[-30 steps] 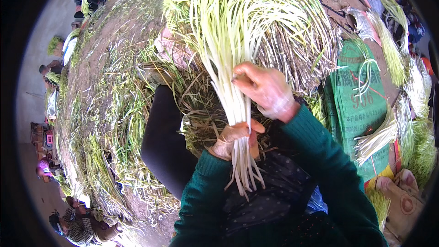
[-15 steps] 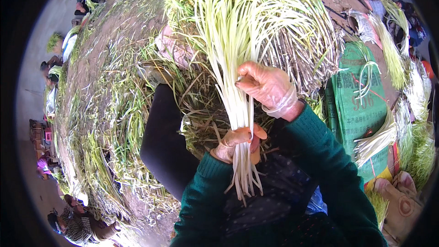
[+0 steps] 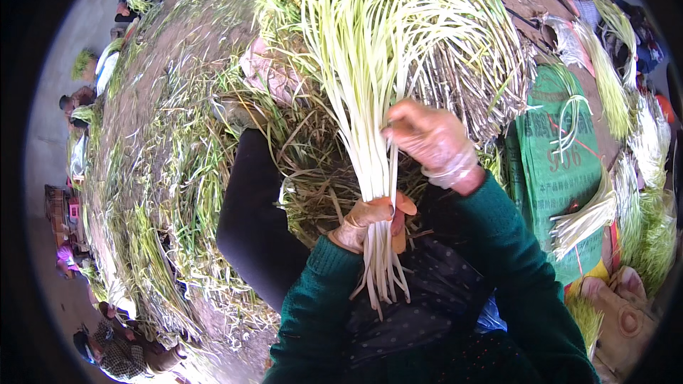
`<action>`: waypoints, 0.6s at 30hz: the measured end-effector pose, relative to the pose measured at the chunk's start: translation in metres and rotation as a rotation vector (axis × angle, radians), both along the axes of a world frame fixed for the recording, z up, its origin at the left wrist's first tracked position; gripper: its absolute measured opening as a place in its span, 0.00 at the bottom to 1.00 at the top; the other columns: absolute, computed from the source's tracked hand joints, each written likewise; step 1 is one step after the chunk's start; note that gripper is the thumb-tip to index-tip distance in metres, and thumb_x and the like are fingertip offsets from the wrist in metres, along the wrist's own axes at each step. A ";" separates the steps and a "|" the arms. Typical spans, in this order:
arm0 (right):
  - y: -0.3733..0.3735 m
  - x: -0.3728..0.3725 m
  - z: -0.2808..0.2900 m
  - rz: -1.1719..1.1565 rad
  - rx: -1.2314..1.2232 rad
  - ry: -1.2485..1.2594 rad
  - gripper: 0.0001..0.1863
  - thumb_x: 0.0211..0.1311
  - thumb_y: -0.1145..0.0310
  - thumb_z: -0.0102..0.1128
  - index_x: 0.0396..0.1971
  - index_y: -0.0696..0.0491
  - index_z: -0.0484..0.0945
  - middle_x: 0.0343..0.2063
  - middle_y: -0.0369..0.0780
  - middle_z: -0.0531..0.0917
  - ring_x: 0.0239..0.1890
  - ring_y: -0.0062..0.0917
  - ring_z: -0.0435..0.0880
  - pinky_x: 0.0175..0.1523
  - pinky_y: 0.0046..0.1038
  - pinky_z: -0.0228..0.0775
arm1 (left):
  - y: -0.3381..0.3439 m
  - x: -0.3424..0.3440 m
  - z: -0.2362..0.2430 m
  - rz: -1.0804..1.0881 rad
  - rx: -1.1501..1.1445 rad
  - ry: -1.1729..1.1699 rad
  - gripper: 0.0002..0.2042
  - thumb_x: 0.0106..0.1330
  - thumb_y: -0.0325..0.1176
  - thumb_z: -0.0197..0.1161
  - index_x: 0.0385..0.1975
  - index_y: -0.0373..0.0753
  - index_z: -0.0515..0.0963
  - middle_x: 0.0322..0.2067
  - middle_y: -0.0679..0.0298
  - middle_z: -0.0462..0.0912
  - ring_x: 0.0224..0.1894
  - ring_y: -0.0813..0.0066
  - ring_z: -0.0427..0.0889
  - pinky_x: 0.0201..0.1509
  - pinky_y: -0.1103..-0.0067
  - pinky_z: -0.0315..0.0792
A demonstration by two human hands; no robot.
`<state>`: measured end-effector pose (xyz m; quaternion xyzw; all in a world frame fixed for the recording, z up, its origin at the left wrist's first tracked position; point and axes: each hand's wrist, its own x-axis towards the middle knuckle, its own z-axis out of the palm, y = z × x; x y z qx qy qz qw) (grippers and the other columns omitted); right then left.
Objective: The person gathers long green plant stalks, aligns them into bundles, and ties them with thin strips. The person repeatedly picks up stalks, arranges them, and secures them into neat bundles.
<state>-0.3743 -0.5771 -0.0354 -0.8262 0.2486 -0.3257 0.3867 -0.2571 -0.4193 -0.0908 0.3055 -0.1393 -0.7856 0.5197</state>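
A bunch of long, pale leafy stalks, which look like blanched garlic chives, stands in front of me with yellow-green tops fanned out and white ends down. My left hand is closed around its lower part, thumb across the front, and the loose white ends stick out below. At the bunch's right side, my right hand is closed in a pinch with curled fingers on an outer stalk. The exact fingertip contact is partly hidden. Thin clear gloves cover both hands.
Behind the bunch lies a big heap of stalks with brownish ends. Loose leaves litter the ground leftward. A green sack with a small pale bundle lies right. Other people sit along the edges.
My right hand has shifted rightward and slightly down from the front of the bunch to its right side. My left hand keeps its hold, almost unmoved.
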 end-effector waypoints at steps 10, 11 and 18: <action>-0.028 0.029 -0.016 -0.169 0.324 -0.246 0.05 0.57 0.72 0.57 0.22 0.52 0.73 0.15 0.32 0.74 0.14 0.12 0.68 0.15 0.15 0.60 | -0.002 -0.008 0.018 0.051 0.029 -0.049 0.23 0.48 0.42 0.66 0.38 0.28 0.75 0.20 0.58 0.75 0.22 0.72 0.75 0.27 0.77 0.72; -0.029 0.020 -0.015 -0.188 0.341 -0.253 0.04 0.57 0.73 0.56 0.23 0.52 0.74 0.15 0.32 0.73 0.13 0.10 0.66 0.13 0.14 0.57 | -0.002 -0.006 0.016 0.008 0.036 -0.012 0.23 0.48 0.41 0.65 0.38 0.28 0.75 0.20 0.58 0.75 0.22 0.72 0.74 0.27 0.77 0.72; 0.006 0.002 0.001 -0.111 0.217 -0.133 0.02 0.55 0.71 0.57 0.29 0.50 0.75 0.18 0.37 0.79 0.19 0.18 0.76 0.23 0.22 0.69 | -0.001 0.000 0.004 -0.031 0.031 -0.021 0.22 0.47 0.39 0.62 0.39 0.28 0.74 0.20 0.57 0.73 0.21 0.71 0.72 0.25 0.76 0.70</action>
